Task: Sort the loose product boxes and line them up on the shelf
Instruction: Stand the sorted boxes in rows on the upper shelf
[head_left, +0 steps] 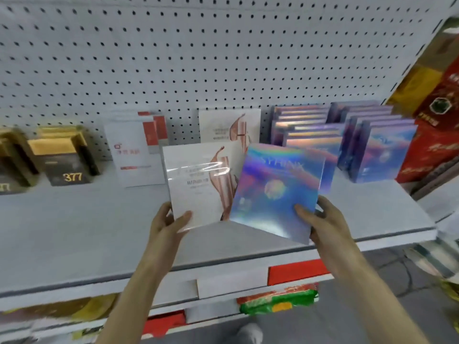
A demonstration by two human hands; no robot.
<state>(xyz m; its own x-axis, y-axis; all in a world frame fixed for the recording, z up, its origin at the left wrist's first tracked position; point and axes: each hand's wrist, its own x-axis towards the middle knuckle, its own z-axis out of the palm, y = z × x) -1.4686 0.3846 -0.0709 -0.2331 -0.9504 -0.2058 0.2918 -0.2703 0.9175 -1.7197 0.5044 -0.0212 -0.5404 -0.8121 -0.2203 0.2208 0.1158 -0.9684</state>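
My left hand [169, 223] grips the lower left corner of a flat white box with a rose-gold figure [196, 184], held upright above the grey shelf [74, 232]. My right hand [320, 219] grips the lower right corner of a shiny holographic blue-purple box [275, 189], tilted and overlapping the white box's right edge. Behind stand a matching white rose-gold box [228, 125] and two rows of holographic boxes [305, 125] [377, 145].
White boxes with red marks [135, 150] stand left of centre. Black-and-gold boxes marked 377 [64, 157] are at far left. Red and gold cartons [437, 125] fill the right end. A pegboard wall [198, 58] backs the shelf. Lower shelves hold packets [278, 301].
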